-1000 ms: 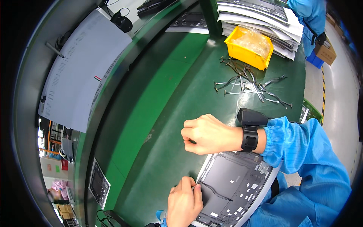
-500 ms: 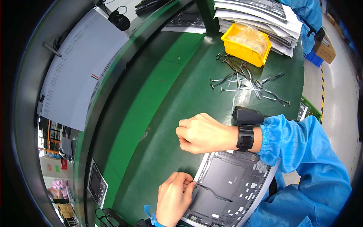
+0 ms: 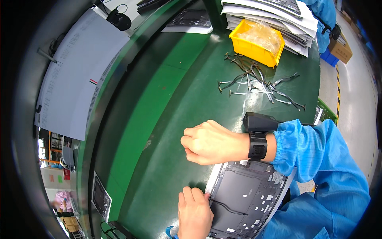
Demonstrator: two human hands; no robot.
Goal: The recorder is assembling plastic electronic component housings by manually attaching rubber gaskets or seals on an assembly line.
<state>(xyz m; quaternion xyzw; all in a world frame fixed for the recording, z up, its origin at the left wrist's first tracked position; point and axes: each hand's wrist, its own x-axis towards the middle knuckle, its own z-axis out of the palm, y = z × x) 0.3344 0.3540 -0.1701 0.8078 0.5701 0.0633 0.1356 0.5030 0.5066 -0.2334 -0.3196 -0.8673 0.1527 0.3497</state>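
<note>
A dark flat panel [image 3: 234, 181], likely a laptop-type casing part with small white patches, lies on a white sheet at the lower middle. A thin black cable [image 3: 227, 207] runs across it from its left edge. At that edge is my left hand [image 3: 195, 213], back upward and fingers curled beside the cable's end; whatever they pinch is hidden. My right hand [image 3: 207, 141] hovers above the panel's far edge, closed with fingers folded under, so its contents cannot be seen. A black strap with a dark box-shaped device [image 3: 259, 123] circles my right wrist.
Loose flat cables [image 3: 254, 81] lie scattered on the green table [image 3: 171, 123]. Beyond them stand a yellow bin [image 3: 254, 47] holding clear plastic and a stack of panels with white sheets [image 3: 274, 24]. Another panel [image 3: 101, 197] lies at left. A blue-sleeved person [image 3: 320, 16] is at far right.
My left hand has shifted right along the panel's edge and turned, its back now more upward. My right hand has moved slightly left, still closed. The view has shifted a little.
</note>
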